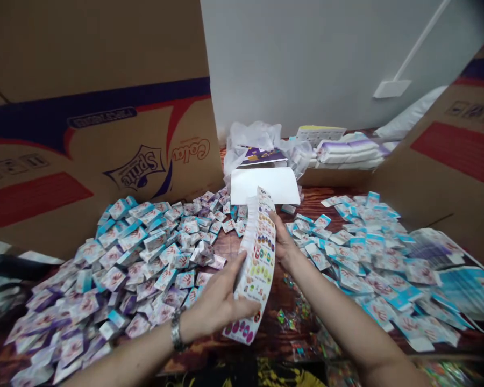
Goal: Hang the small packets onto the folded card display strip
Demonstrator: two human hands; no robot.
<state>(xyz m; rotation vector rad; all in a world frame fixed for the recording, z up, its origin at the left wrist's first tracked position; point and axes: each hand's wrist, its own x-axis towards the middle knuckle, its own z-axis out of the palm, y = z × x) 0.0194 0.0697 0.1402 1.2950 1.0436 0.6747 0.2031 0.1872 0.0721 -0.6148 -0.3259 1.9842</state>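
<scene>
Between my two hands is a long stack of nail sticker sheets (262,263), printed with rows of small coloured ovals and figures. It tilts upright over the middle of the table. My left hand (221,301), with a metal watch band on the wrist, grips the stack's lower left side, thumb across the front. Along the upper right edge, my right hand (283,241) has its fingers closed on the same stack. A big heap of small blue, white and purple boxes (145,258) lies to the left. More small boxes (363,252), some flattened, cover the right side.
A tall Sprite and Cola carton (105,107) stands at left, another carton (455,140) at right. Behind are a white sheet (264,185), a clear plastic bag (258,133) and stacked purple-white packs (347,153). Small colourful packets (292,317) lie near the front edge.
</scene>
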